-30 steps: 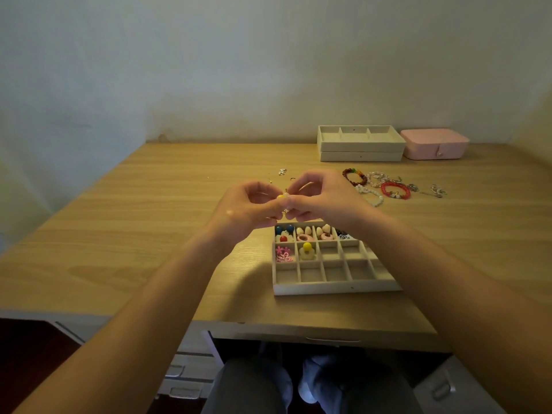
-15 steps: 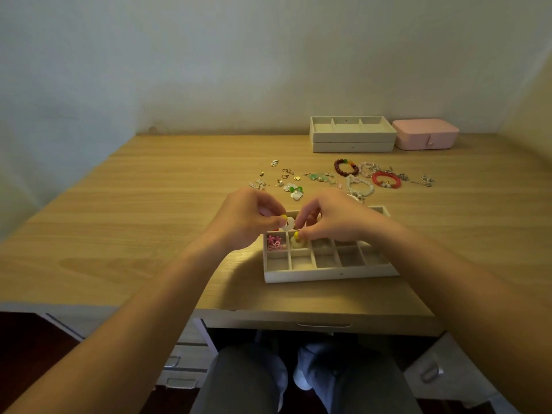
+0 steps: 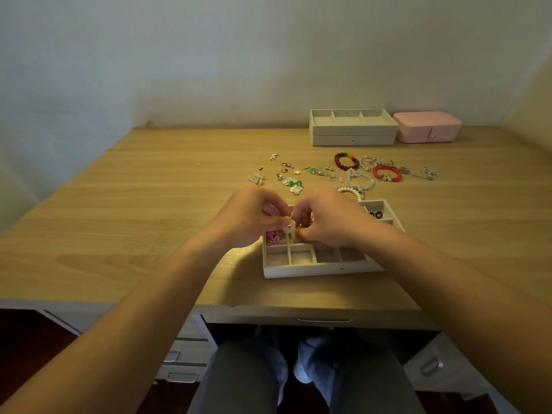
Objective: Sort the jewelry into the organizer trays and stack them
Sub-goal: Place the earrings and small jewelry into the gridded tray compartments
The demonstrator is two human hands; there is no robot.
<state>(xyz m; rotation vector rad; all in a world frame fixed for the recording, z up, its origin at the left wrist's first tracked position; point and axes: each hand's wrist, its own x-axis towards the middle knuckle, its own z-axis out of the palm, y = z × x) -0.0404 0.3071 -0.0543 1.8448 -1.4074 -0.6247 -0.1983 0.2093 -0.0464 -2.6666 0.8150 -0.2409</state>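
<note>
A cream organizer tray [image 3: 319,268] with small square compartments lies near the table's front edge. My left hand [image 3: 249,218] and my right hand [image 3: 328,219] meet above its left middle cells, both pinching a small yellow and white earring [image 3: 290,227]. A pink flower piece [image 3: 274,238] fills the cell just left of it. Black butterfly studs [image 3: 375,215] sit in a far right cell. My hands hide most of the tray's far rows. Loose earrings [image 3: 283,174] and bead bracelets [image 3: 367,171] lie scattered behind the tray.
Two more cream trays [image 3: 354,134] are stacked at the back by the wall, with a shut pink jewelry box [image 3: 427,127] to their right. The wooden table [image 3: 134,204] has a drawer handle under its front edge. My knees show below.
Both hands have come down from above the table to just over the tray, still holding the small earring between them. The view tilted, bringing the loose jewelry into sight.
</note>
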